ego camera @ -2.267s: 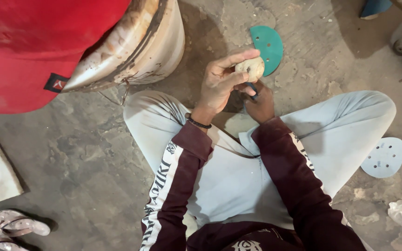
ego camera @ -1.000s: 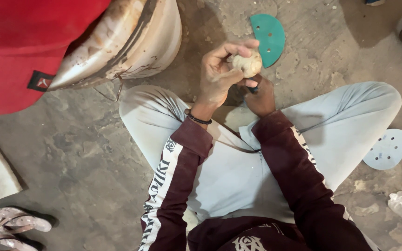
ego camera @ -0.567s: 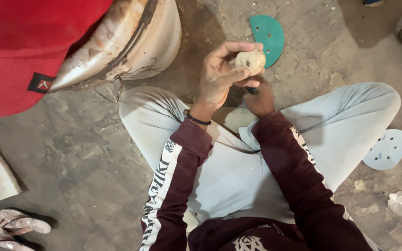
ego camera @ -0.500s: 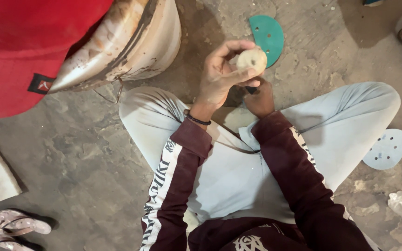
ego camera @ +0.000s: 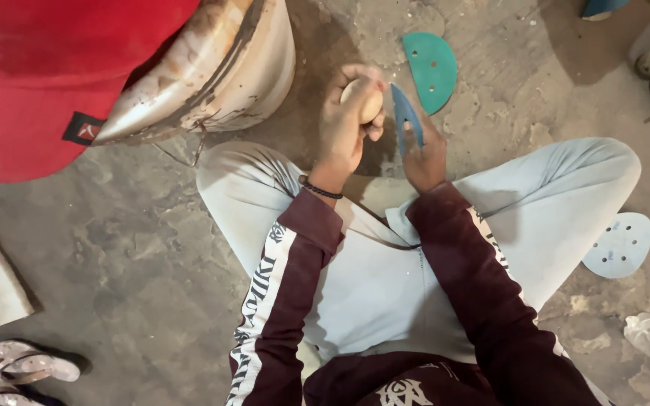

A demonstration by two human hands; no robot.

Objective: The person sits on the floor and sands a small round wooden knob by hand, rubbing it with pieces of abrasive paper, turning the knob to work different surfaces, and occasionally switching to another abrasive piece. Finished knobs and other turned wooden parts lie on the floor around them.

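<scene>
We wear a dark maroon track jacket (ego camera: 445,376), its long sleeves running down to ribbed cuffs at the wrists. A broad white stripe with maroon lettering runs the length of the left sleeve (ego camera: 272,301); a narrower one edges the right sleeve (ego camera: 475,293). A white crest marks the jacket's chest at six o'clock. A thin black beaded bracelet (ego camera: 320,189) circles the left wrist, at eleven o'clock from that cuff. Pale grey-white trousers (ego camera: 385,286), smudged with dust, cover both legs. A red cap brim (ego camera: 47,83) fills ten o'clock.
</scene>
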